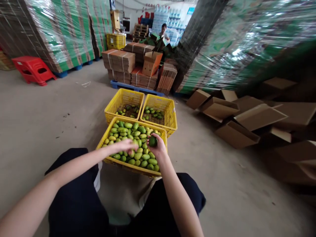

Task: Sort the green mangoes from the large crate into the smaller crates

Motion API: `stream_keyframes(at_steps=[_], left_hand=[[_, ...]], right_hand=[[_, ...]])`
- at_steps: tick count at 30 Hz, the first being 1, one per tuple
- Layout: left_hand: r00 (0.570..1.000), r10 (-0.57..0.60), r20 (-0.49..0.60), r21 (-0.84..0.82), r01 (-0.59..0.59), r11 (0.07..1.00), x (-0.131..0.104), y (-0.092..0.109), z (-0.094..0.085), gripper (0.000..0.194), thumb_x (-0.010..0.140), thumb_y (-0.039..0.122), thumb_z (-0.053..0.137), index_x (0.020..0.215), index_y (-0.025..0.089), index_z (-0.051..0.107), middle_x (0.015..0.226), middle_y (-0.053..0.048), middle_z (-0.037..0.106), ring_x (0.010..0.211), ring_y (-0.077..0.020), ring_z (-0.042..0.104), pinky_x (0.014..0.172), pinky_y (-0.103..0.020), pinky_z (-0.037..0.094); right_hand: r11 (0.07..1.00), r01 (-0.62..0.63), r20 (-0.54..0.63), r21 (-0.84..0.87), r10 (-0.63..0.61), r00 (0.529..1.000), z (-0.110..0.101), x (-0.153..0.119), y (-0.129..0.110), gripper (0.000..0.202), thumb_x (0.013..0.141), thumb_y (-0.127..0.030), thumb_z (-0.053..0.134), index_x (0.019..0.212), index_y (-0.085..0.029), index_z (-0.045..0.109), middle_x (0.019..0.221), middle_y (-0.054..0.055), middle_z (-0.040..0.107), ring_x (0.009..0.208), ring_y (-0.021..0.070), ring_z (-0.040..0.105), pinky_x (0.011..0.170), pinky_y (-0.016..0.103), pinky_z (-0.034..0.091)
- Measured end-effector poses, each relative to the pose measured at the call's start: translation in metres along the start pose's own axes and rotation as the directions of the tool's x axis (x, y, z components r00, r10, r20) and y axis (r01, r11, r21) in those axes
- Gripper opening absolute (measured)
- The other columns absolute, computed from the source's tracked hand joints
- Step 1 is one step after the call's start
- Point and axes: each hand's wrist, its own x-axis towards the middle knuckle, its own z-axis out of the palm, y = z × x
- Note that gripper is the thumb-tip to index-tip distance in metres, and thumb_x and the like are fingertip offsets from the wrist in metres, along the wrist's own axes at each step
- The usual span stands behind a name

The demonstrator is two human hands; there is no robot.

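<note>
A yellow plastic crate full of green and yellowish-green mangoes stands on the floor in front of my knees. My right hand is closed around a dark green mango above the crate's right side. Over the middle of the crate reaches my left hand, smeared by motion. A yellow-green fruit shows at its fingertips, but whether they grip it is unclear. Just beyond are two more yellow crates, the left one and the right one, each with some mangoes on its bottom.
Bundled flat cartons and an open box sit on a blue pallet behind the crates. Open cardboard boxes lie at right. A red stool stands left. Wrapped stacks flank the space; a person is at the back.
</note>
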Motion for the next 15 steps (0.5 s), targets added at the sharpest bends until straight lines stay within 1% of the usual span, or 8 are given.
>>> stream_keyframes(at_steps=[2, 3, 4, 5, 7, 10, 12, 15], left_hand=[[0.985, 0.065, -0.163, 0.023, -0.062, 0.998, 0.015, 0.014, -0.035, 0.047, 0.085, 0.059, 0.061, 0.111, 0.02, 0.065, 0.113, -0.011, 0.071, 0.098, -0.0221, 0.072, 0.092, -0.035, 0.055], [0.965, 0.071, -0.251, 0.127, -0.04, 0.991, 0.019, 0.018, -0.05, 0.052, 0.09, 0.061, 0.051, 0.122, 0.022, 0.06, 0.129, -0.014, 0.065, 0.11, -0.0235, 0.069, 0.095, -0.035, 0.053], [0.957, 0.04, -0.288, 0.245, 0.034, 0.969, 0.021, 0.02, -0.061, 0.055, 0.094, 0.062, 0.042, 0.13, 0.023, 0.055, 0.139, -0.015, 0.059, 0.117, -0.0248, 0.065, 0.096, -0.036, 0.053], [0.956, 0.016, -0.293, 0.318, 0.082, 0.945, 0.021, 0.02, -0.067, 0.055, 0.096, 0.059, 0.038, 0.132, 0.021, 0.054, 0.142, -0.016, 0.057, 0.119, -0.0271, 0.065, 0.094, -0.038, 0.053], [0.972, -0.041, -0.23, 0.459, 0.145, 0.877, 0.016, 0.014, -0.066, 0.051, 0.096, 0.054, 0.039, 0.125, 0.018, 0.061, 0.135, -0.017, 0.063, 0.112, -0.0297, 0.068, 0.091, -0.04, 0.053], [0.994, -0.082, -0.068, 0.641, 0.106, 0.76, 0.003, 0.001, -0.043, 0.034, 0.084, 0.042, 0.063, 0.107, 0.019, 0.071, 0.12, -0.012, 0.073, 0.108, -0.0307, 0.069, 0.094, -0.039, 0.051], [0.993, -0.115, -0.002, 0.748, 0.078, 0.659, -0.006, -0.006, -0.029, 0.034, 0.076, 0.035, 0.073, 0.107, 0.021, 0.073, 0.121, -0.012, 0.073, 0.111, -0.0322, 0.067, 0.096, -0.04, 0.049], [0.986, -0.164, 0.019, 0.861, 0.067, 0.504, -0.015, -0.011, -0.024, 0.035, 0.079, 0.033, 0.071, 0.11, 0.018, 0.073, 0.119, -0.018, 0.072, 0.109, -0.034, 0.068, 0.091, -0.04, 0.051]], right_hand=[[0.999, -0.037, -0.036, -0.019, 0.036, 0.999, -0.003, -0.002, 0.001, 0.009, 0.075, -0.02, 0.064, 0.075, -0.021, 0.056, 0.061, -0.002, 0.063, 0.047, 0.0115, 0.055, 0.041, 0.02, 0.045], [0.998, -0.059, -0.055, -0.03, 0.057, 0.997, -0.004, -0.004, 0.001, 0.009, 0.076, -0.02, 0.064, 0.075, -0.021, 0.056, 0.06, -0.002, 0.063, 0.047, 0.0114, 0.054, 0.041, 0.02, 0.045], [0.997, -0.073, -0.066, -0.041, 0.07, 0.995, -0.005, -0.005, 0.002, 0.009, 0.076, -0.02, 0.064, 0.075, -0.022, 0.055, 0.06, -0.002, 0.063, 0.047, 0.0116, 0.054, 0.041, 0.02, 0.045], [0.995, -0.085, -0.075, -0.054, 0.081, 0.994, -0.005, -0.006, 0.003, 0.01, 0.076, -0.02, 0.064, 0.075, -0.022, 0.055, 0.059, -0.002, 0.062, 0.047, 0.0118, 0.054, 0.041, 0.021, 0.046], [0.991, -0.107, -0.092, -0.086, 0.099, 0.991, -0.006, -0.008, 0.004, 0.01, 0.078, -0.019, 0.064, 0.075, -0.022, 0.055, 0.059, -0.002, 0.062, 0.046, 0.012, 0.055, 0.041, 0.021, 0.046], [0.981, -0.133, -0.111, -0.144, 0.117, 0.987, -0.007, -0.009, 0.008, 0.008, 0.082, -0.02, 0.06, 0.077, -0.021, 0.055, 0.061, -0.002, 0.062, 0.046, 0.0109, 0.055, 0.042, 0.021, 0.046], [0.971, -0.149, -0.118, -0.189, 0.129, 0.985, -0.009, -0.01, 0.017, 0.006, 0.083, -0.021, 0.061, 0.079, -0.021, 0.056, 0.063, -0.002, 0.063, 0.047, 0.0111, 0.056, 0.044, 0.021, 0.047], [0.942, -0.213, -0.133, -0.259, 0.183, 0.974, -0.012, -0.014, 0.042, 0.006, 0.085, -0.024, 0.061, 0.081, -0.021, 0.058, 0.07, 0.0, 0.065, 0.054, 0.0143, 0.061, 0.045, 0.025, 0.049]])
